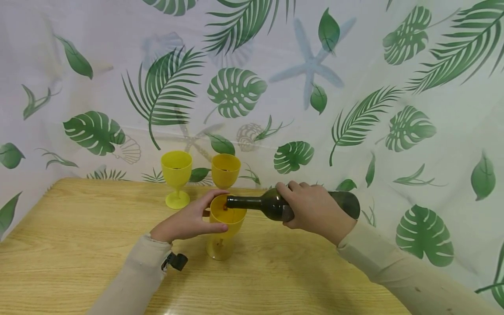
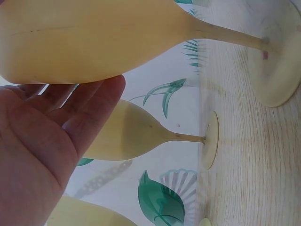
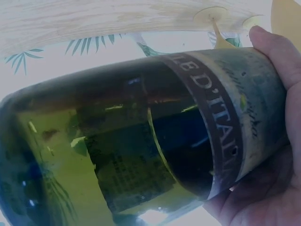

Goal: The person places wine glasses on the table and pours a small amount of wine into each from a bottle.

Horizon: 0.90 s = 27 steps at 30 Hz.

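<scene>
My left hand holds a yellow plastic goblet by its bowl, thumb at the near side and fingers at the far side. The goblet's foot meets the wooden table in the left wrist view. A dark green wine bottle lies nearly level in the grip of my right hand, its neck pointing left. The mouth of the bottle is over the goblet's rim. Through the glass, in the right wrist view, the label and a dark liquid line show. Whether liquid flows cannot be made out.
Two more goblets stand behind, a bright yellow one at the left and a deeper yellow one just beyond the held goblet. A leaf-printed curtain hangs along the back edge of the wooden table.
</scene>
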### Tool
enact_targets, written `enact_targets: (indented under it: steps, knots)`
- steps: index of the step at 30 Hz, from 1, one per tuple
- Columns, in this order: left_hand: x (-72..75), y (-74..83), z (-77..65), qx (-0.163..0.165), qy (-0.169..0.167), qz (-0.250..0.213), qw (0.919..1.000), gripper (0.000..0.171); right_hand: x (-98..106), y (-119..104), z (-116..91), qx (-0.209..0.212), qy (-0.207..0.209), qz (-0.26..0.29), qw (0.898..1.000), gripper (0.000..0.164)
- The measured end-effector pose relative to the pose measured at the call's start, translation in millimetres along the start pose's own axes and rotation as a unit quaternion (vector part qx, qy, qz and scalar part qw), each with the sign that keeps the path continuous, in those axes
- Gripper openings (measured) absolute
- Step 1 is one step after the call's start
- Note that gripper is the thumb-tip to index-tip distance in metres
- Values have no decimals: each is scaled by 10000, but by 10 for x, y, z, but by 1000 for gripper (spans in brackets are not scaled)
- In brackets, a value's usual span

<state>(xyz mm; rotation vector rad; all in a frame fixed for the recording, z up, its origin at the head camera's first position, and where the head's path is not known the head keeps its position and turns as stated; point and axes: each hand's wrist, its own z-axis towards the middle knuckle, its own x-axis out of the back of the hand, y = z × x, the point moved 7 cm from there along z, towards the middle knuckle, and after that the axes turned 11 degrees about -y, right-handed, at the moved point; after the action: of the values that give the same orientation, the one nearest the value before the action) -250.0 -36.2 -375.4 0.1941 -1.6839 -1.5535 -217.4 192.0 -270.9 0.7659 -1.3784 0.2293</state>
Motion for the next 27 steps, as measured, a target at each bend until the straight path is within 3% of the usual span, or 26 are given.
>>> enact_targets:
  steps: [27]
  knots:
    - [-38,17,-3,-3,52,68,10000,82,25,7,-70,-34,-150,68,9999,74]
